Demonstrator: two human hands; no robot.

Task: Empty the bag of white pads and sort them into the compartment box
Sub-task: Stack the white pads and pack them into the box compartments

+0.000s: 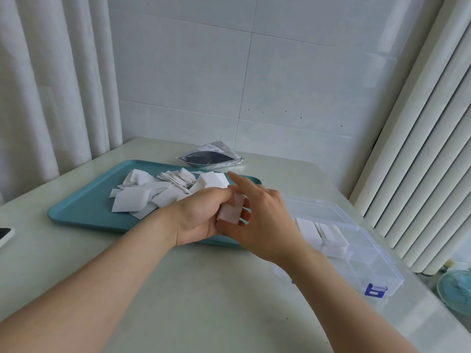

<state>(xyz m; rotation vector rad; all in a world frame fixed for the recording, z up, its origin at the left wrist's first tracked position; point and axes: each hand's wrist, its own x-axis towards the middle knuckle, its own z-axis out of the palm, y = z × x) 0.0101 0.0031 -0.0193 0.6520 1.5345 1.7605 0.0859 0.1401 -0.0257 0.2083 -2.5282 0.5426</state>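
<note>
A heap of white pads (142,194) lies on a teal tray (84,212). Over the tray's near right corner my left hand (198,217) grips a small stack of white pads (230,212). My right hand (265,220) meets it from the right, fingers on the same stack, index finger stretched out. The clear compartment box (356,253) lies open to the right, with white pads (318,230) stacked in its left compartments. The flattened bag (211,157), grey with a dark opening, lies behind the tray.
A phone edge (5,235) shows at the left on the pale table. Curtains hang at the left, a white radiator at the right, and a small teal fan (456,291) sits below the table's right edge. The box's blue latch (376,290) faces me.
</note>
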